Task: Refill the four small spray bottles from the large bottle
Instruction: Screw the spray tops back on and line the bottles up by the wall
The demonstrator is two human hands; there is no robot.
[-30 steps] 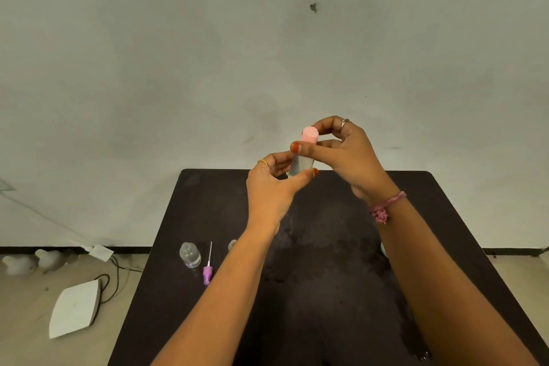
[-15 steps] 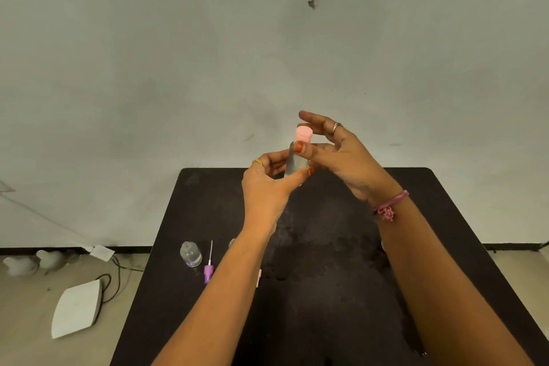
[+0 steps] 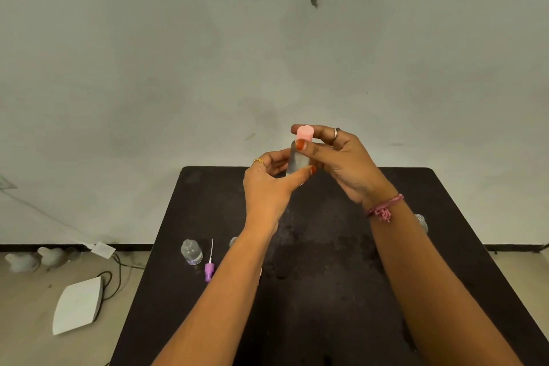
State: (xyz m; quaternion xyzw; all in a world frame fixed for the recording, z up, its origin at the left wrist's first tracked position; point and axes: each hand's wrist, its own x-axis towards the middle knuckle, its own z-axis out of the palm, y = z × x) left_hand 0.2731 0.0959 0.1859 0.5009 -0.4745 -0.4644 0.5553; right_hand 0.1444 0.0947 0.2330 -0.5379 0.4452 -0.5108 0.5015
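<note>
A person holds a small clear spray bottle (image 3: 297, 161) upright above the far edge of a dark table (image 3: 326, 291). The left hand (image 3: 269, 187) grips its body to steady it; the right hand (image 3: 341, 157) pinches the pink cap (image 3: 304, 132) between thumb and fingers — probably twisting it. At eight o'clock from the hands, an uncapped bottle (image 3: 191, 252) and its purple sprayer (image 3: 209, 269) lie on the table — likely awaiting refill.

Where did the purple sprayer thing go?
In the head view the purple spray pump lies flat on the left side of the black table, just right of a small clear open bottle and beside the left forearm.
</note>
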